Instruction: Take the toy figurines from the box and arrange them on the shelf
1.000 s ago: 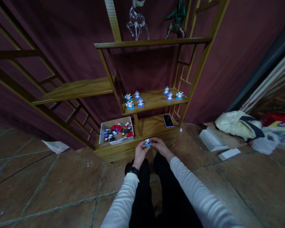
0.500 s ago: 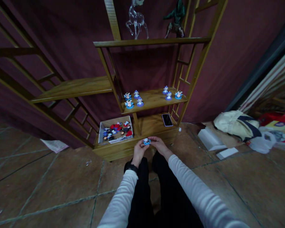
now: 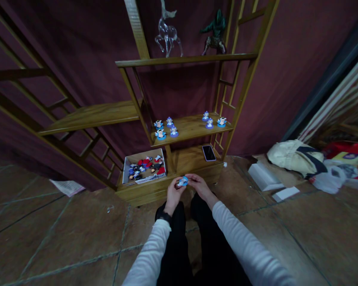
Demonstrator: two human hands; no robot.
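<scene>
left hand [image 3: 174, 193] holds figurine [image 3: 183, 182]; right hand [image 3: 201, 186] alongside

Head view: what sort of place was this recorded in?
Probably an indoor room, perhaps in a home or shop; I can't tell which. The wooden display shelving, the clear deer figurine standing on its upper level, and the tiled floor suggest it.

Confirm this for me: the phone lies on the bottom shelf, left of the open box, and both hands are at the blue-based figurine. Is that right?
Not quite: the head view shows the phone to the right of the open box. It does lie on the bottom shelf, and the left hand and right hand are at the blue-based figurine.
</scene>
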